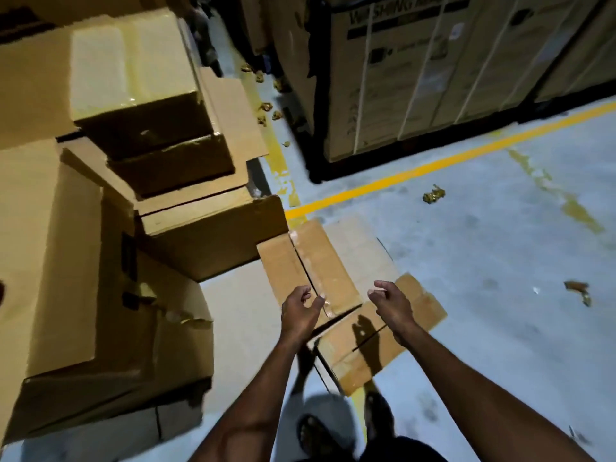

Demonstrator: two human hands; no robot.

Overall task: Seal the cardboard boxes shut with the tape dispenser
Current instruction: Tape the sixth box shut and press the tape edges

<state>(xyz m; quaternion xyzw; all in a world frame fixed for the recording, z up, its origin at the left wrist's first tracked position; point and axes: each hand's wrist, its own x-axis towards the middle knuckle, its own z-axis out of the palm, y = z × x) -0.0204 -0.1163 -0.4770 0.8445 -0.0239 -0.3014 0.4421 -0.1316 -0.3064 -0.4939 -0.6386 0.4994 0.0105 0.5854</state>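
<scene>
The taped box (333, 261) lies on the floor just ahead of us, near the yellow line (400, 176). Its centre seam, already covered by a glossy tape strip (318, 278), runs away from us and a little to the left, so that is the axis any further pass would follow. A second box (363, 351) sits just nearer, touching or slightly under the first; we cannot tell which. Our left hand (300, 313) hovers at the near end of the seam, its thumb at the tape's edge, though contact is unclear. Our right hand (390, 305) hangs over the near right corner of the taped box, so the left is nearer the seam. Each grip is loose, fingers half curled and holding nothing. We see no tape dispenser anywhere, so we judge the next move to be handling the box, not taping. A stack of boxes (200, 235) stands close on the left.
</scene>
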